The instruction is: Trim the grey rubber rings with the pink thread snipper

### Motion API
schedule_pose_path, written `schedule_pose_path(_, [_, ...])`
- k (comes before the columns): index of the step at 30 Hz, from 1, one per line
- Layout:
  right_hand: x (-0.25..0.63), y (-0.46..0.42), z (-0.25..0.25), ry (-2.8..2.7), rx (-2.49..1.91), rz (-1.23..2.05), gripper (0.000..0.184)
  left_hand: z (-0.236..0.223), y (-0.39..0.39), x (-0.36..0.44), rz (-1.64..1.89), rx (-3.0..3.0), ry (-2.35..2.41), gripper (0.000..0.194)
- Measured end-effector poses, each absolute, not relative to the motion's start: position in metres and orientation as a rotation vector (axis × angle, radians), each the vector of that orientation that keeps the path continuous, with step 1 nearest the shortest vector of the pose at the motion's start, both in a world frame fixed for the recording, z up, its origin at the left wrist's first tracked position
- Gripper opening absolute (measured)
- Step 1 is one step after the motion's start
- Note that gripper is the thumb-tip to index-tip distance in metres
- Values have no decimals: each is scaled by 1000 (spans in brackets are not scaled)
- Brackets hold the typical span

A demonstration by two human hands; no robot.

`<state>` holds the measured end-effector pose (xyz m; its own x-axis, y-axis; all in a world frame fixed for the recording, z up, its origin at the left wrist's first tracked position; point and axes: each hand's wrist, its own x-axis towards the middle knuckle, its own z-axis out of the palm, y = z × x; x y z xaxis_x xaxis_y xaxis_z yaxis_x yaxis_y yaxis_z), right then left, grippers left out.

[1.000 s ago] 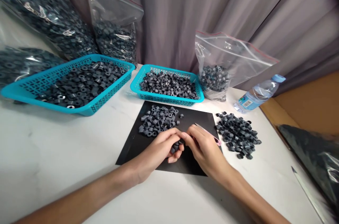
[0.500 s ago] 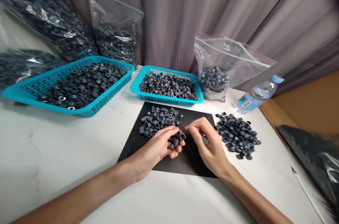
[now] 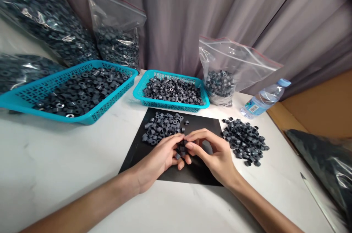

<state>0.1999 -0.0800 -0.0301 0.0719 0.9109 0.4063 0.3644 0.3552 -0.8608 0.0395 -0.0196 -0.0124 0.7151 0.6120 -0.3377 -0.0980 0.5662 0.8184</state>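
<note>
My left hand (image 3: 165, 154) is closed around several small dark grey plastic rings (image 3: 180, 151), cupped in its fingers over a black mat (image 3: 132, 163). My right hand (image 3: 214, 148) meets its fingertips, thumb and forefinger pinched on a dark grey ring by my left thumb; the hands partly hide that ring. Just beyond my left hand, a heap of grey rings (image 3: 162, 126) lies on the mat, with one loose ring (image 3: 186, 122) beside it. Right of my right hand, a pile of thinner rings (image 3: 244, 141) sits on the white table (image 3: 82, 159).
A large turquoise basket (image 3: 90, 118) and a smaller one (image 3: 176, 104) hold more rings. Zip bags of rings (image 3: 118, 46) stand at the back left, another bag (image 3: 220, 82) at the back right. A water bottle (image 3: 264, 99) leans near a pencil-like stick (image 3: 316, 196).
My right hand drew away from my left, showing the rings in it, then came back to its fingertips. A pink-handled pointed tool seen earlier is now hidden by my right hand.
</note>
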Motion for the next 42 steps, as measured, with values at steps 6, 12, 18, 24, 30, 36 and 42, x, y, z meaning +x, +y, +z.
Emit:
schedule_pose_path(6, [202, -79, -32, -1513, -1205, 639, 17, -13, -21, 39, 461, 914, 698, 23])
schedule_pose_path(12, [212, -70, -39, -1467, -1397, 473, 27, -14, -20, 37, 442, 923, 693, 27])
schedule_pose_path(18, [216, -67, -47, -1922, -1442, 275, 44, -15, -20, 38, 406, 872, 731, 31])
schedule_pose_path(24, [214, -67, -52, -1962, -1398, 271, 36, -14, -21, 38, 425, 866, 706, 30])
schedule_pose_path(30, [215, -66, -56, -1819, -1417, 292, 18, -12, -18, 40, 413, 858, 721, 33])
schedule_pose_path(36, [212, -67, -53, -1940, -1482, 264, 16, -14, -18, 41, 405, 875, 715, 32])
schedule_pose_path(42, [208, -70, -49, -1593, -1404, 282, 6, -14, -22, 39, 405, 886, 748, 30])
